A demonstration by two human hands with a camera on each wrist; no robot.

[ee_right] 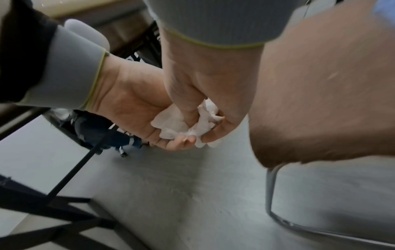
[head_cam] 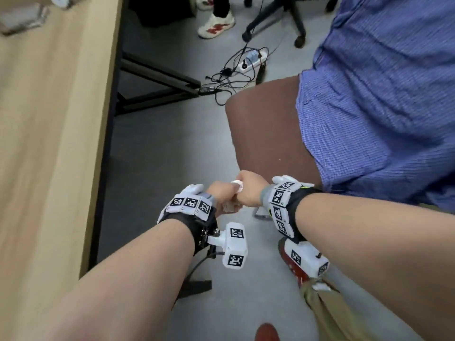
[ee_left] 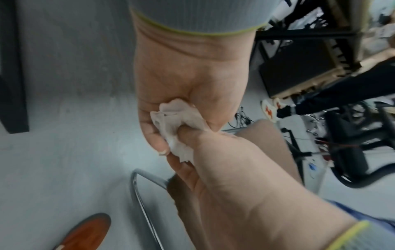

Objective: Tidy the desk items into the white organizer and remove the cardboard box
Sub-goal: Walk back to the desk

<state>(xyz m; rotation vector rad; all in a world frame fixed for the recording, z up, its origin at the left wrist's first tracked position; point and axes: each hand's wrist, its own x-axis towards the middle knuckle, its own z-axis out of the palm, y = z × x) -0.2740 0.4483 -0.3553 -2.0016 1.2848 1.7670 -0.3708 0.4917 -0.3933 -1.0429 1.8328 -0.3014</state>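
Observation:
A crumpled white tissue (ee_left: 175, 128) sits between my two hands, low over the grey floor beside the desk. My left hand (head_cam: 219, 194) curls its fingers and thumb around the tissue (ee_right: 171, 123) from one side. My right hand (head_cam: 248, 190) pinches into the same wad from the other side, its fingers pressed into the folds. In the head view only a small white edge of the tissue (head_cam: 237, 185) shows above the knuckles. Neither the white organizer nor the cardboard box shows clearly; blurred items (head_cam: 24, 18) lie at the desk's far corner.
The wooden desk (head_cam: 49, 143) runs along the left with black legs (head_cam: 157, 77) beneath. A brown chair (head_cam: 266, 134) with a blue shirt (head_cam: 381, 94) on it stands to the right. A power strip with cables (head_cam: 246, 65), another person's shoes (head_cam: 216, 25) and an office chair base (head_cam: 275, 23) are farther off.

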